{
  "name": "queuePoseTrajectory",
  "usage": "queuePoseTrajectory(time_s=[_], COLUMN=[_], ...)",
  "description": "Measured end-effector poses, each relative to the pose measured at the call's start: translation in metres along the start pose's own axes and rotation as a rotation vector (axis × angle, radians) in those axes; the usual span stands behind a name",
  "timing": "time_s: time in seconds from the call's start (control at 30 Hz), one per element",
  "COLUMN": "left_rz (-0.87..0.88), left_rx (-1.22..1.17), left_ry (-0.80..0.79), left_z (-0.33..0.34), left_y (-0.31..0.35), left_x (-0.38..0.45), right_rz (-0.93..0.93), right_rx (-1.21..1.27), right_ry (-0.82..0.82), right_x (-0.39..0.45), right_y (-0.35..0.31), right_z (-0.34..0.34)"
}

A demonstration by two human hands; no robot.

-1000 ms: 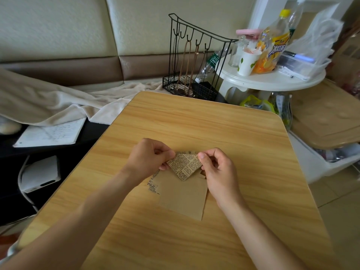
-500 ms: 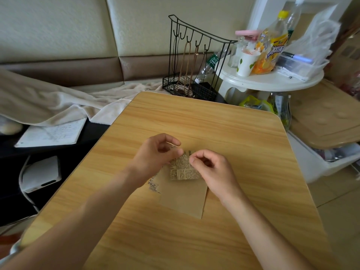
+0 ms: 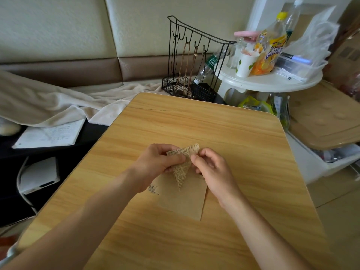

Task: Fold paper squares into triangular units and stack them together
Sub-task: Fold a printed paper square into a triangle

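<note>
Resting on wooden table (image 3: 224,133): brown paper (image 3: 183,201).

Folded paper piece (image 3: 182,168): tan, black newspaper-type print. Paper stack (image 3: 185,199) just under it: plain kraft brown; a printed corner shows at its left edge. Table (image 3: 224,133) beneath: light yellow wood grain. Beyond the table's far edge: black wire rack (image 3: 194,63). Right of the rack: white round side table (image 3: 268,82), carrying a white cup with green leaf marks (image 3: 244,65) and an orange-yellow drink bottle, yellow cap (image 3: 269,45). Left of the table: cream blanket (image 3: 58,102).
</note>
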State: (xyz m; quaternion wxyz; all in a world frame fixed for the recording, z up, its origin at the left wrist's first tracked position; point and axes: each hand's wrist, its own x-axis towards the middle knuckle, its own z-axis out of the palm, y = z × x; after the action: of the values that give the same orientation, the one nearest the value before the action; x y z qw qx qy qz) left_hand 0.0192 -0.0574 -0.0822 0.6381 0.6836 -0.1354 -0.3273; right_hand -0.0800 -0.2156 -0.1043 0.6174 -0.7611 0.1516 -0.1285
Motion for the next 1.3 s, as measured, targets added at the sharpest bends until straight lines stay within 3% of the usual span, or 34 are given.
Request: queuePoseTrajectory(time_s=[0.13,0.33,0.5,1.0,1.3], left_rz=[0.009,0.008,0.015,0.052,-0.050], left_rx=[0.117,-0.050,-0.038,-0.058,-0.151], left_ry=[-0.012,0.081,0.098,0.046,0.065], left_z=[0.002,-0.003,-0.006,-0.006,-0.003], left_y=[-0.002,-0.003,-0.003,-0.003,-0.002], left_x=[0.000,0.003,0.003,0.001,0.002], right_rz=[-0.006,0.044,0.022,-0.131,-0.135], right_rx=[0.080,0.150,0.176,0.114,0.128], right_ry=[0.026,0.078,0.075,0.075,0.123], right_x=[0.000,0.004,0.005,0.004,0.004], right_y=[0.002,0.004,0.007,0.014,0.017], right_z=[-0.002,-0.005,-0.005,-0.004,-0.003])
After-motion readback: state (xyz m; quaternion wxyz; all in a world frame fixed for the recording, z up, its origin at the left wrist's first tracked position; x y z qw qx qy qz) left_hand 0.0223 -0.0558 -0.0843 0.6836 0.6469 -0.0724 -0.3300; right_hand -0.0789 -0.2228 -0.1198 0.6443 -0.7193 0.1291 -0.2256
